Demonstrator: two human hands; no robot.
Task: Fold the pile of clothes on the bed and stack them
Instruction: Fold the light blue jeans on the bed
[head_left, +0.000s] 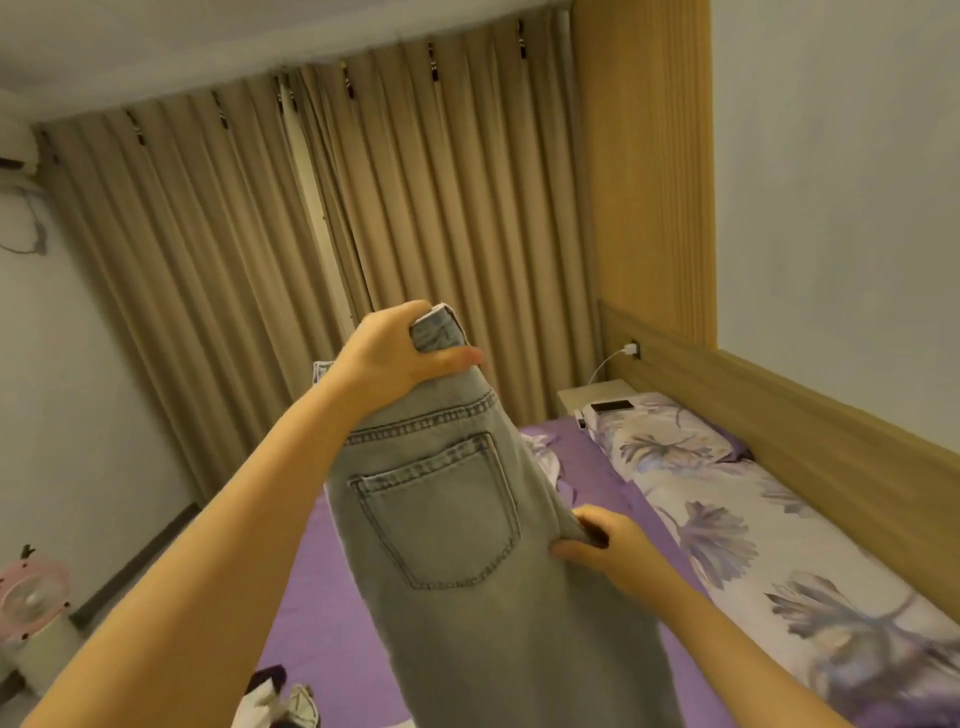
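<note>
A pair of light grey-blue jeans (467, 545) hangs in the air in front of me, back pocket facing me, legs dropping out of view at the bottom. My left hand (395, 358) is raised and grips the bunched waistband at the top. My right hand (605, 545) is lower and pinches the right side seam of the jeans near the hip. Under them lies the bed with a purple sheet (322, 597). A bit of other clothing (280, 701), white and dark, shows at the bottom left on the sheet.
A floral quilt (779, 545) and pillow (660, 441) lie along the right side by the wooden headboard (831, 441). A phone (613, 405) rests on the pillow's far end near a small bedside table (592, 392). Beige curtains (311, 234) hang behind. A pink fan (31, 597) stands at the left.
</note>
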